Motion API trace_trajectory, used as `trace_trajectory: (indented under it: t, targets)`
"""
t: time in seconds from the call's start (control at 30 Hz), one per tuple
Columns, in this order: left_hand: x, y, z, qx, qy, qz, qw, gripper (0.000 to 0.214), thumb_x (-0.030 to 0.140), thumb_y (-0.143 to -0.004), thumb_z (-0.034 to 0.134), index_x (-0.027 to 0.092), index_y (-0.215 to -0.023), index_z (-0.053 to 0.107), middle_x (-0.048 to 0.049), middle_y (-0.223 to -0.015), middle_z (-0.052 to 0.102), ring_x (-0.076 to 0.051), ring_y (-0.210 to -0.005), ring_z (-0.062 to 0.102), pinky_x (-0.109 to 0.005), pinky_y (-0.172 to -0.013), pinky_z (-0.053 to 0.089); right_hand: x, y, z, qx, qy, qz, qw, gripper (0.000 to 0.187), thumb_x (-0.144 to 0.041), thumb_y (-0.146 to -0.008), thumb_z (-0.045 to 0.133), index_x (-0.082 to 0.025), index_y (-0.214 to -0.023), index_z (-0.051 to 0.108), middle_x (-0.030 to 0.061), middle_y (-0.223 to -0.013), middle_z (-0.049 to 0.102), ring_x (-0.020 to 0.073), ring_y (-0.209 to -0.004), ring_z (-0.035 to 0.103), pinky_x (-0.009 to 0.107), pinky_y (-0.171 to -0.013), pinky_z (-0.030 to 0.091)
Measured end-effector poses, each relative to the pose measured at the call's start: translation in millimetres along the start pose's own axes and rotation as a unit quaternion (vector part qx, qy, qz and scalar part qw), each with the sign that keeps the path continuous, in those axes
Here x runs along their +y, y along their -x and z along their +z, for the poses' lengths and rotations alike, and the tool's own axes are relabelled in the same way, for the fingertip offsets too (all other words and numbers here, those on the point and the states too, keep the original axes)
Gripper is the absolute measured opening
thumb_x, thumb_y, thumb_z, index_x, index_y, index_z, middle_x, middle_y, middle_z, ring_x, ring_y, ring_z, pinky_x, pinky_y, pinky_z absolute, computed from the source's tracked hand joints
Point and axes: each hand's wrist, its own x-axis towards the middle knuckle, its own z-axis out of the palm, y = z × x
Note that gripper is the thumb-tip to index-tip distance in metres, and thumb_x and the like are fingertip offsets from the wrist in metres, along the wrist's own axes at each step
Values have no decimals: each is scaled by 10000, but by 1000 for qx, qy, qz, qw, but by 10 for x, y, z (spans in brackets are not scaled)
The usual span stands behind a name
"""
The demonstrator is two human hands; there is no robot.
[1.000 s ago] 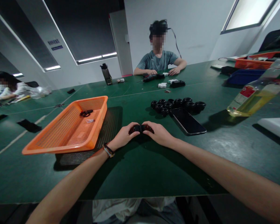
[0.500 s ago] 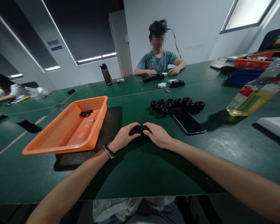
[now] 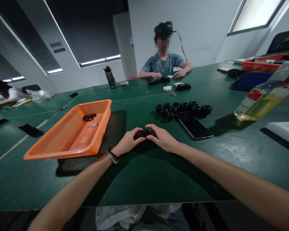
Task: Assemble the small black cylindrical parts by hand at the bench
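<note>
Both hands meet at bench centre. Left hand (image 3: 128,141) and right hand (image 3: 162,138) are each closed by the fingertips on one end of a small black part (image 3: 142,133). The part sits between them, just above the green bench (image 3: 144,179); whether it touches the bench cannot be told.

Judgement: pinching it at both ends, with the wrists low, steadies so small a piece.

- 1 o'clock of the hands: a cluster of black rings (image 3: 183,108), near, probably kept within reach.
- 2 o'clock: a phone (image 3: 194,125) lying flat, touching the cluster's near edge.
- 10 o'clock: an orange basket (image 3: 62,155) on a black mesh mat (image 3: 115,125), holding a few small pieces.
- 3 o'clock, well apart: a bottle (image 3: 262,102) of yellow liquid.
</note>
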Motion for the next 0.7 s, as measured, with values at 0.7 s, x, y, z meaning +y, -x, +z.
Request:
trace_trajectory:
  t: [0.7]
  targets:
    - [127, 71, 83, 9, 170, -33, 985, 320, 270, -806, 481, 122, -1082, 548, -33, -804, 635, -125, -657, 577, -233, -642, 457, 57, 27, 35, 44, 46, -92, 994, 227, -257, -840, 468, -144, -1035, 484, 120, -995, 586, 230, -918, 552, 381, -796, 450]
